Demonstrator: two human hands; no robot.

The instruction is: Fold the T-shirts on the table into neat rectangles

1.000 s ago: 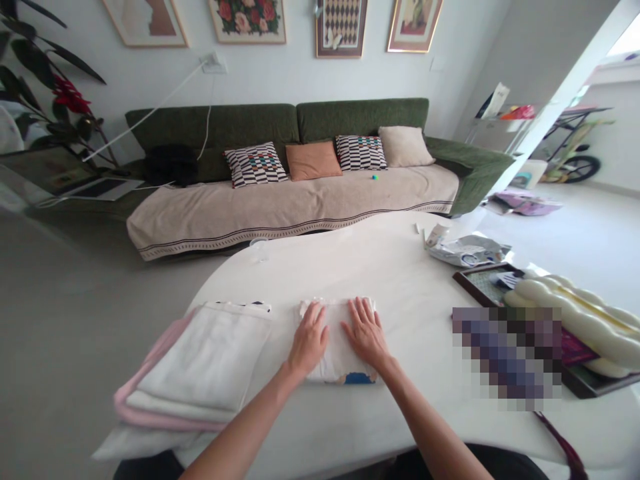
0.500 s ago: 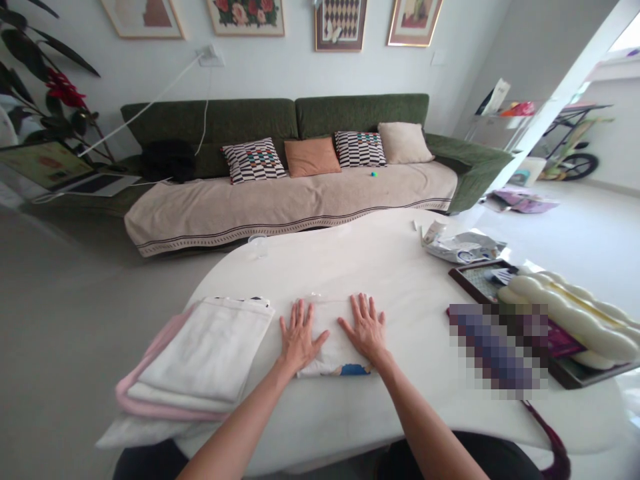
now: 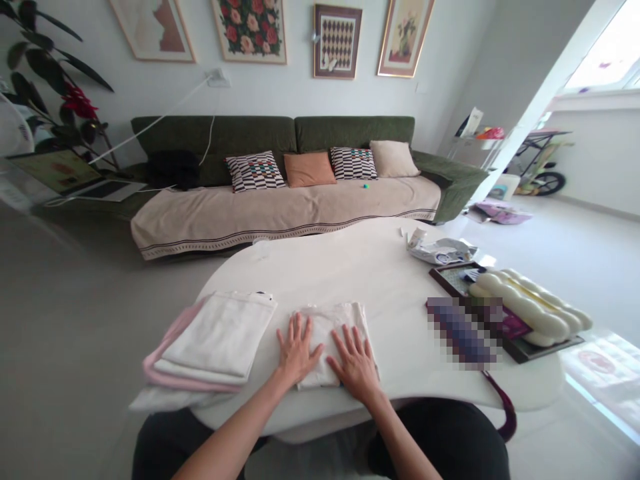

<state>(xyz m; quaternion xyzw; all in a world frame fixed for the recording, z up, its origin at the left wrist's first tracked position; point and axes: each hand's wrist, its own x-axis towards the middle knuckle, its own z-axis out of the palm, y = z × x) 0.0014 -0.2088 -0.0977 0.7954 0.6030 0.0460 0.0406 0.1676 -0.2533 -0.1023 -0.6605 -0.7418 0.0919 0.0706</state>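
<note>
A folded white cloth (image 3: pixel 333 320) lies near the front edge of the white table (image 3: pixel 370 267). My left hand (image 3: pixel 296 348) rests flat on its left half, fingers spread. My right hand (image 3: pixel 353 360) lies flat on its right half, fingers stretched forward. Neither hand grips anything. Just left of the cloth sits a stack of folded white and pink cloths (image 3: pixel 207 347), a short gap from my left hand.
A dark tray with a cream wavy object (image 3: pixel 530 310) stands at the table's right. Crumpled packets (image 3: pixel 437 250) lie further back, and a clear glass (image 3: pixel 261 248) stands at the far left edge. A green sofa with cushions (image 3: pixel 300 180) stands behind the table.
Both hands slid back toward me along the cloth, to its near end. The cloth's blue printed edge no longer shows. My head pulled back, showing more of the table.
</note>
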